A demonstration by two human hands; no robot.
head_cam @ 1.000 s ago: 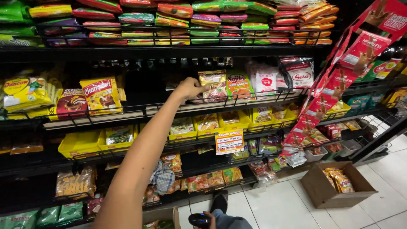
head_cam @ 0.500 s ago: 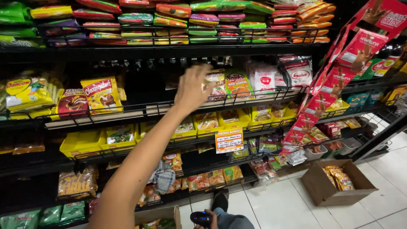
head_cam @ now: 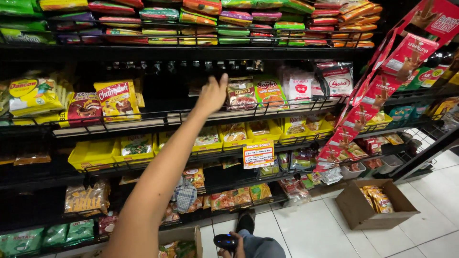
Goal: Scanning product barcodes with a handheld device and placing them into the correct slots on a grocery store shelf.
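The left hand (head_cam: pixel 213 94) reaches open-fingered, holding nothing, to the wire shelf (head_cam: pixel 158 117), just left of a brown seasoning packet (head_cam: pixel 240 94). The right hand (head_cam: pixel 234 246) grips a black handheld scanner (head_cam: pixel 224 241) low near the white tiled floor (head_cam: pixel 311 229). A cardboard box (head_cam: pixel 375 205) sits right.

- Left arm bare, stretched long from the frame's 7 o'clock corner up toward 12 o'clock, elbow nearly straight, forearm lean and raised.
- Left hand (head_cam: pixel 212 94) at the arm's far end, just left of centre, seen from the back; fingers together and pointing to 1 o'clock, thumb tucked on the near side. Nothing visibly clasped; palm hidden.
- Right hand (head_cam: pixel 234 244) low at 6 o'clock, only partly in frame, fingers curled round a small dark object; wrist cut off by the bottom edge.
- Hands well apart.
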